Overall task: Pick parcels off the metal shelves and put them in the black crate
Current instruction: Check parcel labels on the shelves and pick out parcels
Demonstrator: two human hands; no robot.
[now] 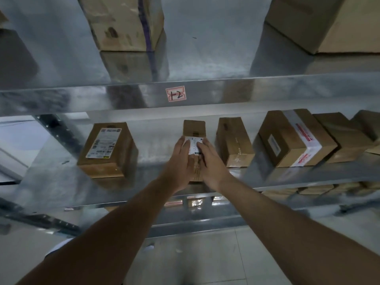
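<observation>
Several parcels remain shelved; left hand (181, 161) and right hand (209, 161) clasp a small parcel (194, 130) mid-frame, crate unseen.

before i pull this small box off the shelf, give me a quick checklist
1. Left hand on the small box: ok, it holds the left side.
2. Right hand on it: ok, it holds the right side.
3. Gap to the box on the right: ok, apart.
4. Gap to the labelled box on the left: ok, wide.
5. Shelf edge free in front: ok.
6. Black crate ready: cannot tell, not in view.
</observation>
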